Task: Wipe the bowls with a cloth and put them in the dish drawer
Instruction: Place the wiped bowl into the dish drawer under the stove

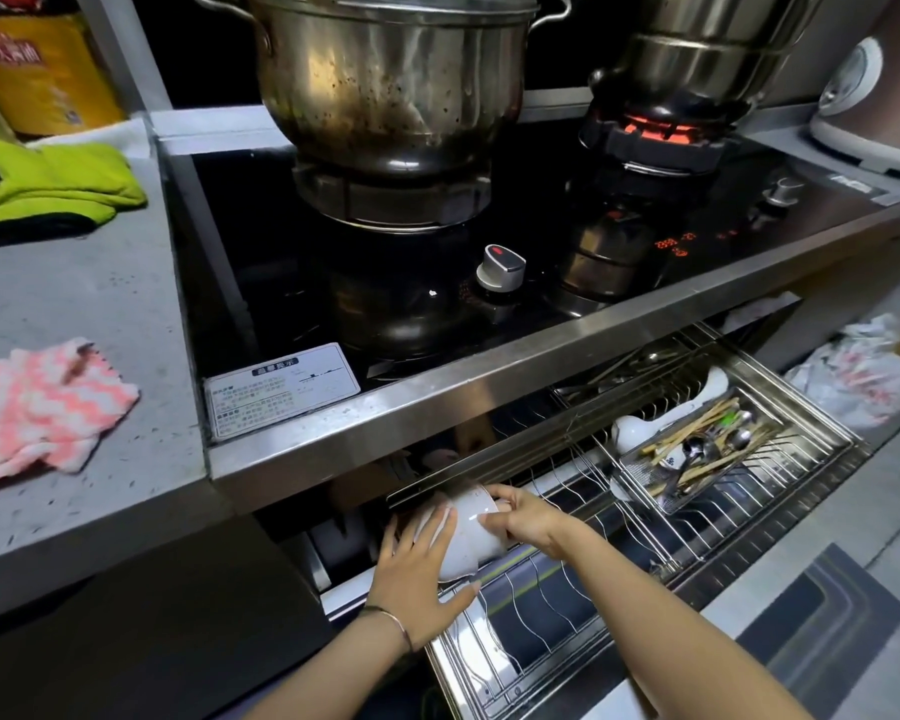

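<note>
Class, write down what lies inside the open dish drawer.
A wire rack, a white bowl that the left hand and right hand hold at its left end, and a basket of chopsticks and spoons. The drawer's rear, under the stove front, is hidden.

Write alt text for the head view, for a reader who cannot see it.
Two bare hands hold a tilted white bowl over the open dish drawer under a stove: the right hand grips near its base, and the left hand presses flat on its side. A pink-and-white cloth lies on the counter, left.
</note>
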A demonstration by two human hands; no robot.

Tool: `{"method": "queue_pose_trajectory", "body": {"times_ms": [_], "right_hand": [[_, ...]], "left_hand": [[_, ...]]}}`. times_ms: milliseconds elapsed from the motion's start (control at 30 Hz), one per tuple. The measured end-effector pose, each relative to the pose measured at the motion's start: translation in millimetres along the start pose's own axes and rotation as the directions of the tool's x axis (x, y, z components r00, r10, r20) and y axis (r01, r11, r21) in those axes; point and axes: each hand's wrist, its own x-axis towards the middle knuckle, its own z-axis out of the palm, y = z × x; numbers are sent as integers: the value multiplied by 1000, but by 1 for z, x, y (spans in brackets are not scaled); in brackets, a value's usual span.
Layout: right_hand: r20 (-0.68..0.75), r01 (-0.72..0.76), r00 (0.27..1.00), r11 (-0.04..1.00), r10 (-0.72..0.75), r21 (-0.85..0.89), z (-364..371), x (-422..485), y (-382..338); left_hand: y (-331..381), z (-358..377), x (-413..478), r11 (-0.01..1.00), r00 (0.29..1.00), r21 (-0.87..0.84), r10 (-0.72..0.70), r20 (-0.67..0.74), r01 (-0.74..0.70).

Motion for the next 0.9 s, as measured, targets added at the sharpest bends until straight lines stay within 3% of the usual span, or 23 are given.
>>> {"method": "queue_pose_trajectory", "body": {"times_ms": [367, 533, 667, 767, 900], "right_hand": [[-125, -3, 992, 991, -14, -136, -7, -16, -4], [-292, 144, 942, 986, -164, -89, -20, -62, -24], [-393, 310, 845, 931, -363, -192, -18, -123, -43], [-446, 450, 713, 841, -541, -301, -7, -170, -65], [-420, 608, 537, 681, -731, -408, 28, -217, -105]], "left_hand": [[3, -13, 9, 999, 999, 14, 32, 5, -32], [17, -48, -9, 988, 987, -65, 137, -89, -143], [28, -108, -45, 939, 918, -97, 297, -263, -331], [31, -159, -85, 867, 761, 6, 440, -477, -498], [17, -223, -140, 855, 661, 106, 466, -588, -508]]}}
